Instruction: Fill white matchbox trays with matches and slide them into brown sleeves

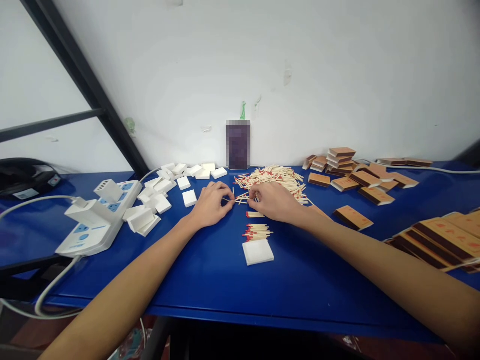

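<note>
The left hand's [213,204] thumb and forefinger are drawn close together on a thin matchstick [227,200]; the right hand's [275,201] fingertips are bunched at a few loose matches [242,198] just beside it — whether they grip any, I cannot tell. Behind the right hand spreads a heap of red-tipped matches [279,176]. Nearer the person lie two small bundles [258,232], then a white tray [258,252]. More white trays [189,198] lie leftward, brown matchbox sleeves [353,218] rightward — all on a blue table [210,285].
</note>
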Demonstrator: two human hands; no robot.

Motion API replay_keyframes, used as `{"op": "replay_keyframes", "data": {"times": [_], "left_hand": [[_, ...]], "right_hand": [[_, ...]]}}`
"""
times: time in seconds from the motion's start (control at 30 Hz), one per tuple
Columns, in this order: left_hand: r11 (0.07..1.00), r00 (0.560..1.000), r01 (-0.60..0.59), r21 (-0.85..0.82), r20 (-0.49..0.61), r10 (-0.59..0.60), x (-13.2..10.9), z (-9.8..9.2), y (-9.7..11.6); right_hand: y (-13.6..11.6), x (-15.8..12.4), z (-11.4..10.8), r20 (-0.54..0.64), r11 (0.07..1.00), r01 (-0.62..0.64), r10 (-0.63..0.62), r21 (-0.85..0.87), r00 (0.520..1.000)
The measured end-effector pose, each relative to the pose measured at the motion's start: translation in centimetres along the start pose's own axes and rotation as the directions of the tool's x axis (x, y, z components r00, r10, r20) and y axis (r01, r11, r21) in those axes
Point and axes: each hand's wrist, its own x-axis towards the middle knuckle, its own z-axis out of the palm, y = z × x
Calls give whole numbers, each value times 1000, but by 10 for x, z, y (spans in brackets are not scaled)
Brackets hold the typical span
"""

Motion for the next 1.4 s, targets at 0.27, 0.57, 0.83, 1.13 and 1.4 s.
{"op": "replay_keyframes", "data": {"times": [0.27,0.57,0.83,1.13,1.4], "left_hand": [[999,997,-34,-8,68,34,-1,0,-1],[996,995,-93,-1,28,93,-4,-3,4],[999,999,-34,24,1,34,2,4,24],[999,1000,-13,35,-22,14,4,9,29],[1000,994,-20,-17,-105,18,1,7,28]], "right_hand": [[5,-3,-1,24,998,56,-56,-6,998],[9,-23,-5,-30,988,139,-137,61,990],[20,-28,1,-18,988,104,-102,117,995],[22,-32,3,-60,986,124,-117,112,991],[18,-37,3,-73,952,266,-258,150,964]]}}
